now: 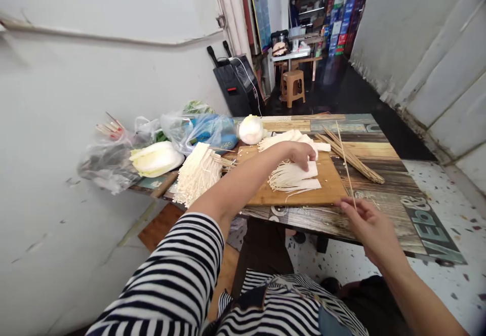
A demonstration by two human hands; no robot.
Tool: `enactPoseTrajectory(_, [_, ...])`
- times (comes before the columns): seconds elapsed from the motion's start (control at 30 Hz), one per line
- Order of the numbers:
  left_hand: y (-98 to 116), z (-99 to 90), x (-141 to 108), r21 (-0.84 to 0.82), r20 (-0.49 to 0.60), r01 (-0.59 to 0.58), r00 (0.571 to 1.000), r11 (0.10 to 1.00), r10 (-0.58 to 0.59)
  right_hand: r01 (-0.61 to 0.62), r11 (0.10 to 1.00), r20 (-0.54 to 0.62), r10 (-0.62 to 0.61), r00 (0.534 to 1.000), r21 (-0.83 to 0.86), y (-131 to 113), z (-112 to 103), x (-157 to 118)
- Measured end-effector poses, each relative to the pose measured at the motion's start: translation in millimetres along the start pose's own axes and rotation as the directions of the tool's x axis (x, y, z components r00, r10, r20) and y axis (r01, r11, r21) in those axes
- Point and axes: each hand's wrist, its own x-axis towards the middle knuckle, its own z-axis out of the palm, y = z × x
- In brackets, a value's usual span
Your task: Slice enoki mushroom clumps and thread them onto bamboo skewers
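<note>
Tabletop (395,189) extends beyond the board's (331,185) edges, hands (302,155) (370,222) on mushrooms (296,173) and skewer (346,164)

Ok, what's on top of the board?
Enoki bunches and small bits, with the left hand at the enoki. The left forearm hides part of the board; I can't see beneath it.

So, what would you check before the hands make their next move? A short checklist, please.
1. Right hand has the thin stick by its near end: ok.
2. Stick's far end free of mushrooms: ok.
3. Left hand has a firm grip on the enoki mushrooms: cannot tell; the fingers hide it.
4. Mushroom strands all neatly together: not ok, some stray loose.
5. Wooden board lying flat on the table: ok.
6. Other sticks close by: ok.
</note>
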Motion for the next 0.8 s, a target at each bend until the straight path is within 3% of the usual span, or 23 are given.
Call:
enactPoseTrajectory(0.17, [5.1, 7.9, 5.6, 0.109, -0.034, 0.009, 0.999, 0.994, -0.005, -0.145, 0.982, 0.085, 0.136, 0.987, 0.118, 21.9, -19.9, -40.4])
enactPoseTrajectory(0.37, [14.7, 19.0, -7.7, 0.167, -0.146, -0.018, 0.988, 0.986, 0.043, -0.191, 0.98, 0.158, 0.181, 0.971, 0.053, 52.9, -37.8, -69.1])
enactPoseTrajectory(0.43, [19.9, 34.0, -20.5, 0.199, -0.247, -0.039, 0.965, 0.979, 0.088, -0.203, 0.979, 0.172, 0.2, 0.965, -0.004, 65.8, -46.6, -74.8])
enactPoseTrajectory(0.53, [24.6, 69.6, -46.1, 0.327, -0.428, -0.064, 0.879, 0.943, 0.208, -0.174, 0.978, 0.156, 0.191, 0.969, -0.118, 84.8, -60.0, -80.4])
enactPoseTrajectory(0.67, [14.8, 109.0, -71.7, 0.474, -0.471, 0.013, 0.849, 0.881, 0.24, -0.136, 0.956, 0.123, 0.172, 0.977, -0.259, 98.6, -69.2, -85.0])
enactPoseTrajectory(0.8, [-1.9, 117.4, -71.5, 0.444, -0.506, 0.04, 0.835, 0.895, 0.214, -0.048, 0.93, 0.118, 0.097, 0.988, -0.365, 93.5, -64.7, -86.4])
